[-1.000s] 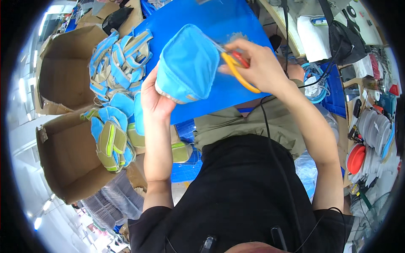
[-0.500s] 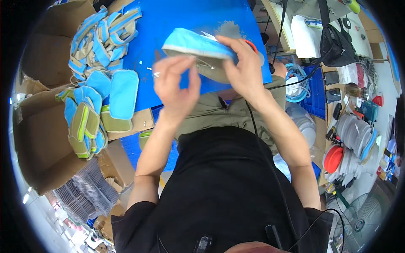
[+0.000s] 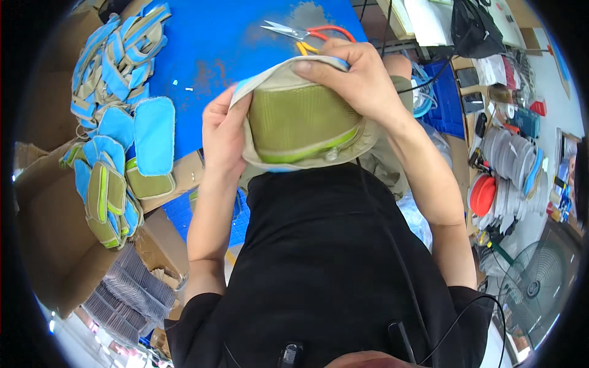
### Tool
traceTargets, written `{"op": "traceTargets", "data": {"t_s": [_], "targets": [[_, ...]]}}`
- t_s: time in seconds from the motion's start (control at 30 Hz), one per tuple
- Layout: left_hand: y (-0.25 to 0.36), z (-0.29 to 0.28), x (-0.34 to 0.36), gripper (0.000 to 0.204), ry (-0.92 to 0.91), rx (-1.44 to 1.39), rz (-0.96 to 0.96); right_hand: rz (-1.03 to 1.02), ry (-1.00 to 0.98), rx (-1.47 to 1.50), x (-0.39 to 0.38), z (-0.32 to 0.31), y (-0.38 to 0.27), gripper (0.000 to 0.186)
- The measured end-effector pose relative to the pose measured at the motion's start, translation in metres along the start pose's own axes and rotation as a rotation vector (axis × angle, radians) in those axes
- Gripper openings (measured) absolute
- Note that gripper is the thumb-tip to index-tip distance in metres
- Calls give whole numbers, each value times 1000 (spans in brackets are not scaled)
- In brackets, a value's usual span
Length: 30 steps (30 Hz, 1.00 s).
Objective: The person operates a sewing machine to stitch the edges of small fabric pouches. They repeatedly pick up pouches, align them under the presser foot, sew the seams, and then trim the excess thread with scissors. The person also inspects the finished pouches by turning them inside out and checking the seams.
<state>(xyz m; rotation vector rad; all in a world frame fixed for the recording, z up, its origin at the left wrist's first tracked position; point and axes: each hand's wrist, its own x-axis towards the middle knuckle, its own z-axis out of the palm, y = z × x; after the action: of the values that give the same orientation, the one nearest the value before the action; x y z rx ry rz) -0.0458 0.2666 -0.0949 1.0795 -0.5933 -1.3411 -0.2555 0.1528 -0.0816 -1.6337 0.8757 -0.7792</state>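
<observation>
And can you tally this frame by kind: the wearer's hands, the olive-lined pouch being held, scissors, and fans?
Hands: 2 (left hand, right hand, both holding the pouch rim)
Olive-lined pouch: 1
Scissors: 1 pair, with red and orange handles
Fan: 1
Total: 5, counting the scissors as one

Beyond the olive-lined fabric pouch (image 3: 300,119), bare blue tabletop (image 3: 221,55) leaves a hand room to pass, though scissors (image 3: 299,34) lie just past its far rim, heaped straps (image 3: 123,61) block far left, and a black-shirted torso (image 3: 331,245) closes the near side.
</observation>
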Motion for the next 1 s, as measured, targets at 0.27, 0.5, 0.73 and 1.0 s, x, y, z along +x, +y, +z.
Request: {"op": "traceTargets", "data": {"t_s": [0.27, 0.5, 0.73, 1.0], "targets": [[5, -24, -24, 51, -377, -626, -276, -32, 67, 167, -20, 11, -15, 30], [22, -45, -10, 41, -422, -342, -201, -115, 17, -186, -21, 5, -34, 36], [35, -37, 4, 42, -298, -23, -198, -86, 51, -163, -16, 1, -22, 44], [23, -26, 2, 42, -152, 93, 49, -121, 155, -21, -3, -8, -7, 35]]}}
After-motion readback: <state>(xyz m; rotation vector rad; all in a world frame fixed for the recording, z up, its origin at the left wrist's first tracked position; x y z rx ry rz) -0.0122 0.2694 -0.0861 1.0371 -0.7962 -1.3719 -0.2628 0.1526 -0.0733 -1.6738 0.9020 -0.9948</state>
